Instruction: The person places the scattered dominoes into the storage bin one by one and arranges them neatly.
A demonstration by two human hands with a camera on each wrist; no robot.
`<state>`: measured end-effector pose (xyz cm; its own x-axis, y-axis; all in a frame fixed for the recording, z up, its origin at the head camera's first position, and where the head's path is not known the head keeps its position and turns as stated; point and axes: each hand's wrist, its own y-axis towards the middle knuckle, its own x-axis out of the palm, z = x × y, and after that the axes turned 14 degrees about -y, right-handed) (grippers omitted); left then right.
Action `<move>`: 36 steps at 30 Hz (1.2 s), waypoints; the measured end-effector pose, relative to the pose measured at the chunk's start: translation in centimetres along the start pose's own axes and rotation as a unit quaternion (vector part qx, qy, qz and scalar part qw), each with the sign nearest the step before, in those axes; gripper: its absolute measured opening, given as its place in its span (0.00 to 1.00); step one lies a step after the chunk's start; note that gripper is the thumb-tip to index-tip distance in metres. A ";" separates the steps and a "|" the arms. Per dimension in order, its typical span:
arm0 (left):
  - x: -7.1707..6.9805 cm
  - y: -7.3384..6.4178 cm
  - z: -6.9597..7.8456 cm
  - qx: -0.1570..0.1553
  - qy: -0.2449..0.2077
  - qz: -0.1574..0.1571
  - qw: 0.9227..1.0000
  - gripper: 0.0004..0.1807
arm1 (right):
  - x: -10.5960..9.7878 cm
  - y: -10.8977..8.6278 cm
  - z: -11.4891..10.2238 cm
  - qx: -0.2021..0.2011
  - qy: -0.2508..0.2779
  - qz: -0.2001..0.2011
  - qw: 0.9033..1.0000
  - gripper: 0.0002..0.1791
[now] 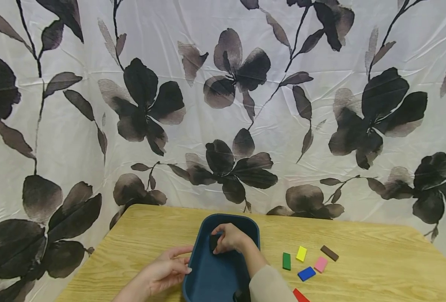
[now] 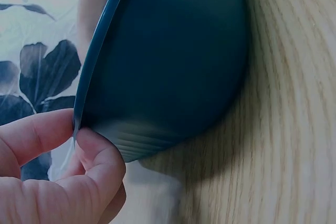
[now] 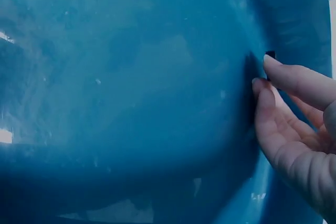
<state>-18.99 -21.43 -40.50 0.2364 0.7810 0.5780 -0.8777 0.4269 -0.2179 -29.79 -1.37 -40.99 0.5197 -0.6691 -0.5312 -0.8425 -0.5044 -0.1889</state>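
Note:
A deep blue plastic bin (image 1: 217, 277) with rounded corners stands on the wooden table. My left hand (image 1: 166, 270) is at the bin's left side, and in the left wrist view its thumb and finger (image 2: 39, 135) pinch the rim. Inside the bin, toward its far end, my right hand (image 1: 228, 239) holds a small black block (image 1: 213, 242) between thumb and fingertips. Only a dark corner of that block (image 3: 270, 54) shows past the fingers in the right wrist view, close to the bin's wall; the rest is hidden.
Right of the bin, small flat blocks lie on the table (image 1: 374, 268): green (image 1: 286, 261), yellow (image 1: 301, 253), brown (image 1: 329, 253), pink (image 1: 320, 264), blue (image 1: 307, 274) and red (image 1: 300, 295). A floral cloth (image 1: 193, 121) hangs behind the table.

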 end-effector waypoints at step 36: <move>0.5 -0.1 -0.7 0.000 -0.027 0.014 1.000 0.39 | -2.6 -0.5 -0.7 -0.038 -0.017 0.000 0.999 0.26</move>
<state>-18.50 -20.77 -40.70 0.1891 0.7662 0.6141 -0.8836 0.4056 -0.2339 -30.62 0.23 -38.91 0.5133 -0.6510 -0.5593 -0.8287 -0.5454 -0.1257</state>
